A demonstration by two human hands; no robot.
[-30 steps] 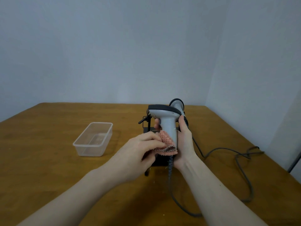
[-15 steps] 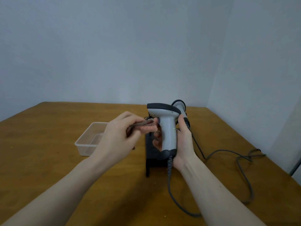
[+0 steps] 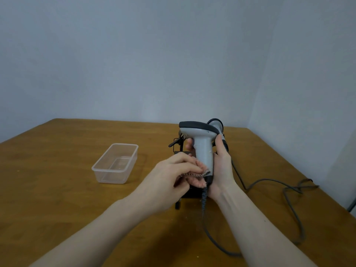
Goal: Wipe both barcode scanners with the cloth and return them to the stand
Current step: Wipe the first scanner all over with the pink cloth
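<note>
Nearest the camera, two bare forearms are reaching in over the near edge of the wooden surface (image 3: pixel 57 170). The left hand (image 3: pixel 169 176) is pinching a small pink cloth (image 3: pixel 198 178) between thumb and curled fingers, pressing it against the lower end of a grey barcode scanner (image 3: pixel 202 149). The right hand (image 3: pixel 221 170) is wrapping around the back of that scanner's grip, fingers closed on it, holding it off the surface with the handle running almost straight up and down and the dark-capped head pointing toward the left edge. So the cloth is sitting just left of the handle, down at the base, where the coiled cable (image 3: pixel 204 199) is dropping out, and the handle's long axis is running upward from there; any stroke along it looks like a job for the left hand, with the right only steadying.

Just behind the hands, the black stand (image 3: pixel 178 149) is sitting on the surface, mostly hidden. A second scanner (image 3: pixel 215 123) is peeking out behind the first one's head, apparently resting in the stand, though its seat is not visible. Its cable (image 3: pixel 269 182) is trailing toward the right edge in loose loops. Off toward the left, well apart from the stand, an empty clear plastic container (image 3: pixel 115 163) is waiting. By the look of it, the first scanner is mid-wipe.
</note>
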